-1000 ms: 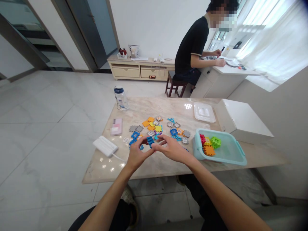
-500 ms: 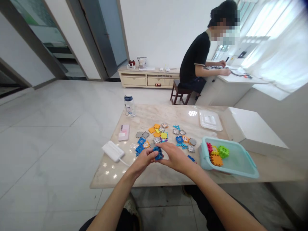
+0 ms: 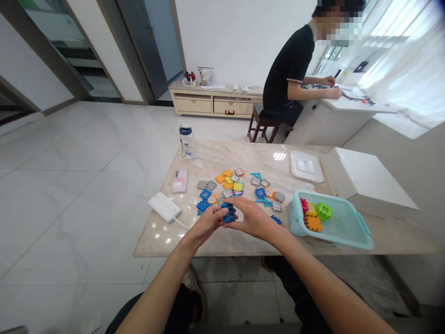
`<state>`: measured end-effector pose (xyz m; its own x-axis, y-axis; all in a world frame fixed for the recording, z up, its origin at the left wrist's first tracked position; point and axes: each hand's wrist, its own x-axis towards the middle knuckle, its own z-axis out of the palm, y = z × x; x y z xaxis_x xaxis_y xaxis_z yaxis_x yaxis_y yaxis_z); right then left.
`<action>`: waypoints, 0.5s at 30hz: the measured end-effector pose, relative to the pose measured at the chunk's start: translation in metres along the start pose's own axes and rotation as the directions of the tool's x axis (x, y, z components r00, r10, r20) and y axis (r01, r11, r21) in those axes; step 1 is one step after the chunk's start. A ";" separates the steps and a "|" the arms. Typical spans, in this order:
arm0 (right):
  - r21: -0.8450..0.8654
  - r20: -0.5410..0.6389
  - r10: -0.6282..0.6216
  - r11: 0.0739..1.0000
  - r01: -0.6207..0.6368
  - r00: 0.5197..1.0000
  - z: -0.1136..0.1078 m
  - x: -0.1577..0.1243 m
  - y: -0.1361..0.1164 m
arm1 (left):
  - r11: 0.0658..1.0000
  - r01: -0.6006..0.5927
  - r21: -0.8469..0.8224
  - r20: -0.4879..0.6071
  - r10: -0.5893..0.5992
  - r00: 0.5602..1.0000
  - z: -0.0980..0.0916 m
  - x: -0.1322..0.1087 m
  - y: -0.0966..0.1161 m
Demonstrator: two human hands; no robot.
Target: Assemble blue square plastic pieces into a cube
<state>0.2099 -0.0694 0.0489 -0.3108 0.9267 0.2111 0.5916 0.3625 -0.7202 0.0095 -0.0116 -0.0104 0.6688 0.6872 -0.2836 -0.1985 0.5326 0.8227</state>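
Between my two hands, just above the near part of the table, is a blue cube of interlocking tiles with a window-like grid on one face. My left hand grips it from the left, thumb on the near side. My right hand closes on it from the right, thumb below and fingers above. Beyond my hands lie loose tiles: blue tiles, grey tiles, orange and yellow tiles. Further right are another blue tile and grey window tiles.
A light-blue bin at the right holds joined coloured pieces. Behind it are a clear lid and a white box. At the left stand a bottle, a pink card and a white corded device. A person sits beyond.
The blue cube has turned in my hands, so a grid face now shows. Both hands stay on it. The camera view has tilted slightly downward.
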 end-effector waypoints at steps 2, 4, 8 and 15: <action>0.004 -0.020 -0.012 1.000 0.012 1.000 0.000 0.001 -0.002 | 1.000 0.009 -0.006 0.005 -0.009 1.000 0.000 0.000 0.000; 0.019 -0.036 -0.012 1.000 0.013 0.999 0.001 0.002 -0.002 | 1.000 0.016 -0.005 0.017 -0.016 1.000 -0.001 0.001 0.000; -0.009 -0.059 0.000 1.000 0.000 0.998 0.004 0.002 0.004 | 0.997 0.014 0.080 0.003 -0.014 1.000 -0.002 0.001 0.003; -0.285 0.029 0.018 0.959 -0.009 0.999 0.005 -0.001 0.009 | 0.933 -0.038 0.358 -0.132 0.091 0.987 0.005 0.000 0.011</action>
<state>0.2118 -0.0673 0.0387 -0.3215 0.9298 0.1794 0.7816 0.3675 -0.5040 0.0109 -0.0083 0.0012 0.5479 0.7918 -0.2700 0.0457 0.2940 0.9547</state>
